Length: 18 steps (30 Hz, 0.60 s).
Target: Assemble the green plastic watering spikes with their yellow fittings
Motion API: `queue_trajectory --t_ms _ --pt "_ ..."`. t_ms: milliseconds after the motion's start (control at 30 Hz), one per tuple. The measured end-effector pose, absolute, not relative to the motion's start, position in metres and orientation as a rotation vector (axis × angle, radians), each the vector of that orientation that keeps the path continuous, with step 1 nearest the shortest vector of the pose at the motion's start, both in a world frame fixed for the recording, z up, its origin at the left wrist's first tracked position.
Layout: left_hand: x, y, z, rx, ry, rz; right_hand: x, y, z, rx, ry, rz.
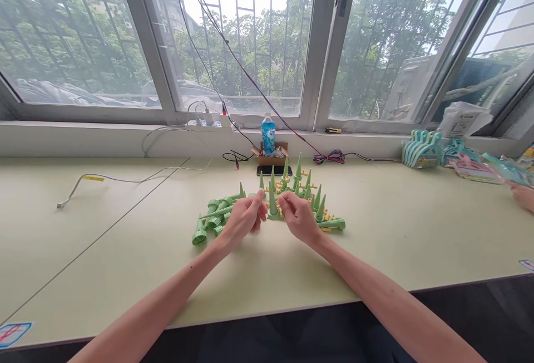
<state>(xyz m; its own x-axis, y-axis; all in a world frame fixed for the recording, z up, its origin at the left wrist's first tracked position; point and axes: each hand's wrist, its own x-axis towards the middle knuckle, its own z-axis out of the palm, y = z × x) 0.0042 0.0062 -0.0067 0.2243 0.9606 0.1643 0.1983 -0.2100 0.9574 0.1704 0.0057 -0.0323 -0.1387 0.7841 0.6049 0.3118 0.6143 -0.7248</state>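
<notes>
Several green plastic plant watering spikes stand and lie in a pile, one upright spike rising between my two hands. My left hand is closed, its thumb and fingers bent together beside that spike. On the other side, my right hand is closed in a pinch close to the same spike. What either hand holds, if anything, is hidden by the fingers. More green spikes lie on their sides left of my left hand. Small yellow valve pieces are scattered among the spikes at the right.
Behind the pile are a black phone, a small cardboard box and a blue bottle. A white cable crosses the table at left. Packs of hangers sit at far right, near another person's hand.
</notes>
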Motion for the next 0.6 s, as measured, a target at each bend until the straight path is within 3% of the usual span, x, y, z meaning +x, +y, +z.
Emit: queue_trajectory --t_ms 300,600 --pt "0.0038 0.0065 -0.0095 1.661 1.145 1.084 0.1703 0.0064 -0.0337 -0.900 -1.704 0.511" --pt "0.0064 0.0043 -0.0039 1.447 1.027 0.752 0.1701 0.0057 -0.0338 -0.894 -1.698 0.487"
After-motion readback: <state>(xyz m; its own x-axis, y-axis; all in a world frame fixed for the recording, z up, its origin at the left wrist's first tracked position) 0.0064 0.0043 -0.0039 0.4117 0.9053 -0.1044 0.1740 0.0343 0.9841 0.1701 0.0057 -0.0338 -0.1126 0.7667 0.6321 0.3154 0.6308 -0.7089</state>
